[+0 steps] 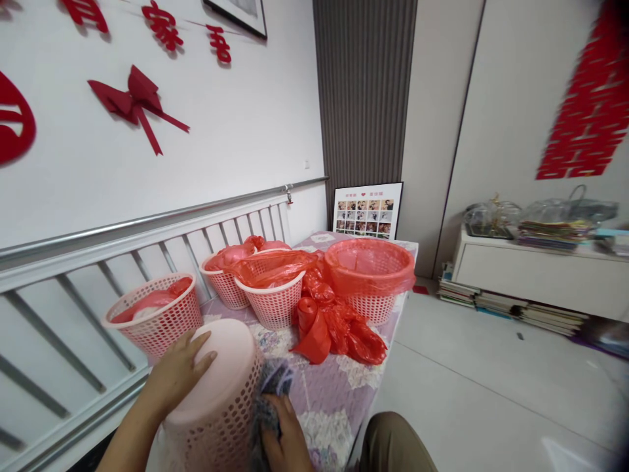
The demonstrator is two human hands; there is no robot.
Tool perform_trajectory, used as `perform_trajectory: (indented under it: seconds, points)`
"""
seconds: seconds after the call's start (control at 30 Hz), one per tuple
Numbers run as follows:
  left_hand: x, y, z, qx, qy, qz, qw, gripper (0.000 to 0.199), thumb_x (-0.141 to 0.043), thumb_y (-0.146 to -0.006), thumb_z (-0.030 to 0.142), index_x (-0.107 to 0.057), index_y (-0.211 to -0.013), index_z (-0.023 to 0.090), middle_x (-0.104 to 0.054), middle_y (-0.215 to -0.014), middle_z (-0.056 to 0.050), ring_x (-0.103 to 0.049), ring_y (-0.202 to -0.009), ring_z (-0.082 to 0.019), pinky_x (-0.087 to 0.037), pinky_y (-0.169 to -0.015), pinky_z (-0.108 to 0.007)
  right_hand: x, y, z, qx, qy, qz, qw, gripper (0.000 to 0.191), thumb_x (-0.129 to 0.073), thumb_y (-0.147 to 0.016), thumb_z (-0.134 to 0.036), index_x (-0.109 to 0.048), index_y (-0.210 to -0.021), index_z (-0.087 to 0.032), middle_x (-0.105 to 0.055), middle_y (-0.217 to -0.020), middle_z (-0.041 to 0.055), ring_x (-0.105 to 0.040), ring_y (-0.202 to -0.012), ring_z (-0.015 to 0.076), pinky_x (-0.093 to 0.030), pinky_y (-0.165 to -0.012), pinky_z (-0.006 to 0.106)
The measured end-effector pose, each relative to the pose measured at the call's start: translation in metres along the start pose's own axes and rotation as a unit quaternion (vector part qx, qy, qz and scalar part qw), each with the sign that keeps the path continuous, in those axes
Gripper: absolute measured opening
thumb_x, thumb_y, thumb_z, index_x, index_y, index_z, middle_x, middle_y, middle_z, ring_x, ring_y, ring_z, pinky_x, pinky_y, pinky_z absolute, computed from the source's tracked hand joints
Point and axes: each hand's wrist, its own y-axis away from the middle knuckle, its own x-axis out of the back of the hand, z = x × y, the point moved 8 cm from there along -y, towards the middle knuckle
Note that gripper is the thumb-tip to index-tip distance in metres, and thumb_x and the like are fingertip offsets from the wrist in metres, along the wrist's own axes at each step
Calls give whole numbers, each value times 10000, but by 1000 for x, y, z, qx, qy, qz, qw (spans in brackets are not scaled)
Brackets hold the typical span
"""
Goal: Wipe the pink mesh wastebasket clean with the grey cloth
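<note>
A pink perforated basket [230, 367] is tilted in front of me, its solid bottom facing up and toward me. My left hand [181, 370] lies on that bottom with its fingers spread. Against the basket's right side, my right hand [287, 429] grips a grey-blue cloth [275, 380]. Behind stand a pink basket with red plastic inside [171, 321], a basket with a red bag [275, 308], another at the back [228, 285] and a red-lined basket [376, 305]. Crumpled red plastic bags [339, 331] lie between them.
The table [324, 390] has a purple floral cloth. A white radiator [63, 295] runs along the left wall. At the table's far end stands a photo board [368, 213]. A low white cabinet [531, 269] with books and bags is on the right. My knee [396, 446] is beside the table.
</note>
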Motion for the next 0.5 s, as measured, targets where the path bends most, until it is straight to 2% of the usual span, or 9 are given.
perform_trajectory:
  seconds: [0.13,0.2,0.23,0.33,0.43,0.5]
  points:
    - [-2,0,-2,3,6,2,1000,643,-392,-909,554,-532,-1416,185,-454,-1530,-150,-380,-1444,-303,-334,-1165,-476,-6,-32,-75,88,11,-34,995,643,-595,-778,-139,-520,-1403,-271,-461,-1493,98,-431,-1393,294,-349,-1172,498]
    - [-2,0,-2,4,9,4,1000,641,-406,-905,555,-539,-1412,187,-453,-1531,-152,-396,-1433,-312,-347,-1156,-478,-5,-48,-90,97,5,-37,995,670,-604,-750,-129,-527,-1400,-272,-453,-1489,99,-410,-1396,305,-305,-1185,534]
    - [-2,0,-2,4,10,6,1000,638,-411,-904,554,-544,-1408,186,-454,-1530,-152,-406,-1427,-316,-352,-1153,-476,-4,-57,-89,88,-5,-35,995,651,-599,-759,-141,-534,-1394,-269,-464,-1480,98,-409,-1395,300,-292,-1189,535]
    - [0,-1,-2,6,11,7,1000,636,-416,-901,558,-548,-1406,195,-452,-1530,-151,-427,-1411,-320,-357,-1149,-469,1,-85,-57,14,-60,-10,998,533,-534,-838,-213,-556,-1369,-231,-535,-1432,102,-450,-1372,254,-297,-1190,477]
    - [0,0,-1,10,12,0,1000,643,-395,-907,572,-536,-1415,204,-435,-1538,-152,-425,-1412,-313,-350,-1152,-471,2,-102,-1,-66,-93,-6,993,439,-472,-865,-264,-637,-1259,-162,-662,-1295,119,-580,-1250,239,-375,-1136,443]
    - [0,0,0,9,13,-3,1000,646,-387,-909,569,-536,-1414,193,-425,-1541,-163,-418,-1416,-313,-337,-1158,-473,2,-102,34,-97,-91,-13,991,401,-497,-848,-322,-698,-1141,-136,-733,-1158,131,-656,-1139,270,-439,-1072,472]
